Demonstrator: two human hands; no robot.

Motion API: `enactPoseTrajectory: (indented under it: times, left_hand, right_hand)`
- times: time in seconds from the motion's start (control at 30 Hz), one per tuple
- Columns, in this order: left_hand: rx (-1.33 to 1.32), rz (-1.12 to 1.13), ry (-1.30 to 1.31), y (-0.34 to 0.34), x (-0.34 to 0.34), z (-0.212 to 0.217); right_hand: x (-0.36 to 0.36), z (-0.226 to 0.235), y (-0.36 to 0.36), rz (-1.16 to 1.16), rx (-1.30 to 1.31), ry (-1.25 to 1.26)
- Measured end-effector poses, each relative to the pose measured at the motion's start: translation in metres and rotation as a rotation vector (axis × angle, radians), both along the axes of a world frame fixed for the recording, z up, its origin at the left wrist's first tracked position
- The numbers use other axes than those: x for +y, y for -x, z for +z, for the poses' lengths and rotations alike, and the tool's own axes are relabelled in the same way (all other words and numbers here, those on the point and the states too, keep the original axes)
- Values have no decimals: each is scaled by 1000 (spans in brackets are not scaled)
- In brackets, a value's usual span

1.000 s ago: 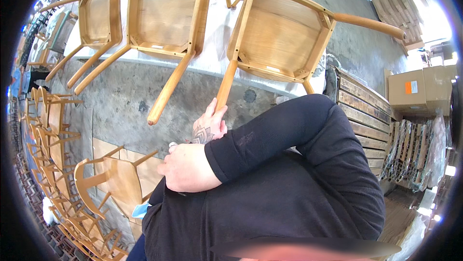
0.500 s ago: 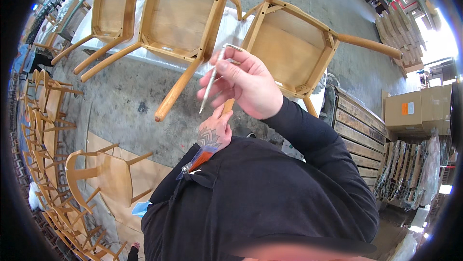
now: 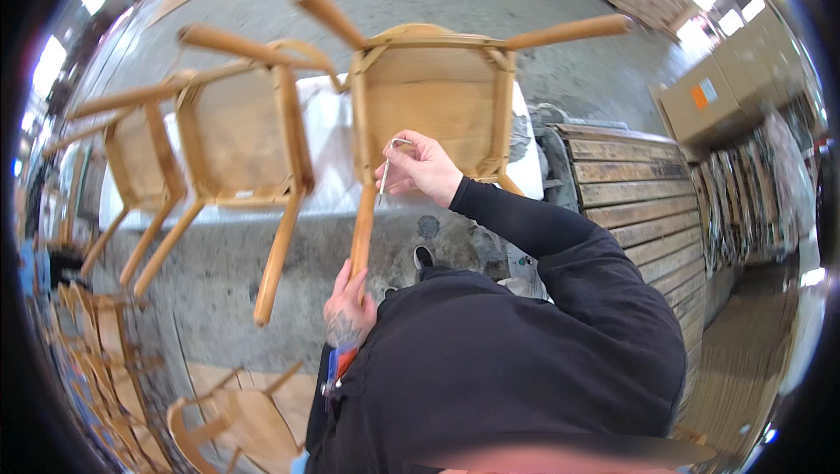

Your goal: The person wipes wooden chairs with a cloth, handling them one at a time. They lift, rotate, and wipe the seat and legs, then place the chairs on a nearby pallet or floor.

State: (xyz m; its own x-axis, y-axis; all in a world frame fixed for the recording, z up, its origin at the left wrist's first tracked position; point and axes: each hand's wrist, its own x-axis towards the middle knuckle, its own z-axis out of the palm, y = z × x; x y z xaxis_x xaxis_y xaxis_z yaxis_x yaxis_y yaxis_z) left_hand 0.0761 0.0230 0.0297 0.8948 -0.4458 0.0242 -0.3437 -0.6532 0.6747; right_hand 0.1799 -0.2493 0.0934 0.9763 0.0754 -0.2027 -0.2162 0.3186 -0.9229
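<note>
A wooden chair point(image 3: 437, 93) lies overturned in front of me, its seat's underside facing up and its legs sticking out. My left hand point(image 3: 348, 303) is wrapped round the lower end of its near left leg point(image 3: 362, 233). Between the thumb and fingers of my right hand point(image 3: 427, 168) is a silvery L-shaped hex key point(image 3: 386, 173), bent end up and long arm pointing down. It is beside the top of that leg, close to the seat frame's near left corner; whether it touches the wood I cannot tell.
Two more overturned chairs point(image 3: 236, 128) lie to the left on a white-covered table point(image 3: 328, 159). A slatted wooden platform point(image 3: 630, 181) stands at right, with cardboard boxes point(image 3: 726, 89) beyond. Behind on the left are an upright chair point(image 3: 249, 417) and rows of stacked chairs point(image 3: 109, 360).
My view has turned, bringing the right-hand chair to the middle. My right hand with the hex key has come closer to the leg's top. My left hand stays on the leg.
</note>
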Motion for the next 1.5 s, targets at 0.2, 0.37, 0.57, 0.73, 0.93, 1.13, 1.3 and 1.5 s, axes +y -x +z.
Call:
enactPoseTrajectory:
  times: [0.2,0.37,0.57,0.73,0.93,1.13,1.3,1.5]
  left_hand:
    - [104,12,-38,-5,2,-9]
    - [290,-30,-186,-17,-7,8]
    - [387,8,-356,-25,-21,18]
    - [496,50,-110,-31,-5,-21]
    - [752,283,-29,-35,14,-62]
    - [698,219,13,-34,19,-67]
    - [621,170,18,-32,18,-53]
    - [506,152,30,-20,6,-30]
  right_hand:
    - [-144,-42,-13,-468,-72,207]
    - [-261,-56,-32,-1013,-438,493]
    - [-297,-67,-43,-1057,-505,795]
    - [-298,-68,-52,-989,-571,872]
    - [-295,-68,-52,-955,-598,1189]
    - [-290,-69,-54,-990,-605,1128]
    - [-293,-63,-55,-985,-602,1060]
    - [-284,-81,6,-842,-449,1116]
